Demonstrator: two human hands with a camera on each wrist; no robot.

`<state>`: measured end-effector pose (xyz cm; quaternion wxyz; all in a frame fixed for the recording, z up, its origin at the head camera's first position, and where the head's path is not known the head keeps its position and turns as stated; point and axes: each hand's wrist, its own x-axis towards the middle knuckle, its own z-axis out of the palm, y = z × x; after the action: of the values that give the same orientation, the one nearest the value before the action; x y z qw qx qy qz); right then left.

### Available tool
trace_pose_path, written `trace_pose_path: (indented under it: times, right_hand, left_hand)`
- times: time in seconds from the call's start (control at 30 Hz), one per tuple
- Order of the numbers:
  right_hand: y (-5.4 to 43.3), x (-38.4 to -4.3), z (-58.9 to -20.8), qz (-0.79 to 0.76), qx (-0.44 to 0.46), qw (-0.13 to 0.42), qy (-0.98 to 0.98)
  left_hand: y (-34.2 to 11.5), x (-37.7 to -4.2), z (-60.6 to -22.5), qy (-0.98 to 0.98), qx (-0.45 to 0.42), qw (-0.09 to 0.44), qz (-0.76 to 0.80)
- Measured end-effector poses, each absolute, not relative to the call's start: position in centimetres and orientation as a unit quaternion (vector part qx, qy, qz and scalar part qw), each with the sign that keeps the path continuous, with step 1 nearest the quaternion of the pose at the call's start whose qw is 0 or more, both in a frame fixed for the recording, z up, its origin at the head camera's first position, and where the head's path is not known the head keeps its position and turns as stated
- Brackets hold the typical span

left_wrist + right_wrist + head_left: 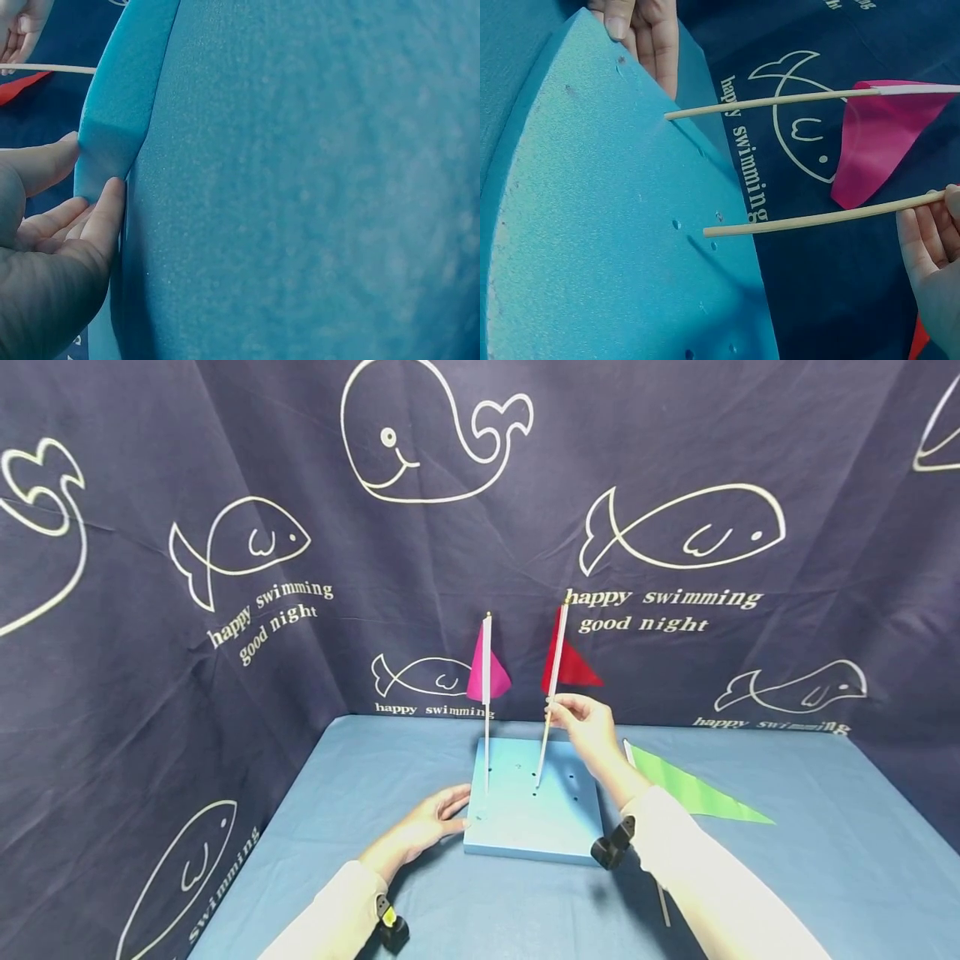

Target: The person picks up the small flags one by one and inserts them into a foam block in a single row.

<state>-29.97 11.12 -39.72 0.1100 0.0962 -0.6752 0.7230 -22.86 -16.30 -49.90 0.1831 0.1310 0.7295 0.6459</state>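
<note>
A light blue foam board (532, 835) with several small holes lies flat on the table. My left hand (431, 817) holds its left edge, thumb on top and fingers against the side. A pink flag (487, 672) stands upright in a hole near that edge. My right hand (588, 727) pinches the thin wooden stick (817, 220) of a red flag (572, 667) just below the cloth. The stick leans slightly, its lower tip close over the holes in the middle of the board, with its shadow beside it.
A green flag (697, 789) lies on the blue table (300, 860) to the right of the board, partly hidden under my right forearm. Dark blue cloth (450, 552) printed with white fish and whales hangs behind and beside the table.
</note>
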Motion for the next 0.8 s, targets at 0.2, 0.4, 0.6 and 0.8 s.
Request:
trace_pose_path:
  times: [0.2, 0.4, 0.6, 0.8]
  right_hand:
    - [11.1, -29.8, -40.0, 0.723, 0.091, 0.101, -0.677]
    - [10.9, -29.7, -40.3, 0.722, 0.094, 0.096, -0.679]
    - [10.8, -29.6, -40.7, 0.714, 0.096, 0.091, -0.687]
    - [10.5, -29.6, -40.7, 0.712, 0.095, 0.092, -0.690]
  left_hand:
    - [-16.2, -22.8, -49.8, 0.729, 0.129, 0.183, 0.647]
    - [-16.2, -22.9, -50.0, 0.730, 0.128, 0.179, 0.647]
    - [-16.2, -22.7, -49.9, 0.731, 0.132, 0.179, 0.646]
    - [-16.2, -22.6, -49.8, 0.730, 0.131, 0.179, 0.646]
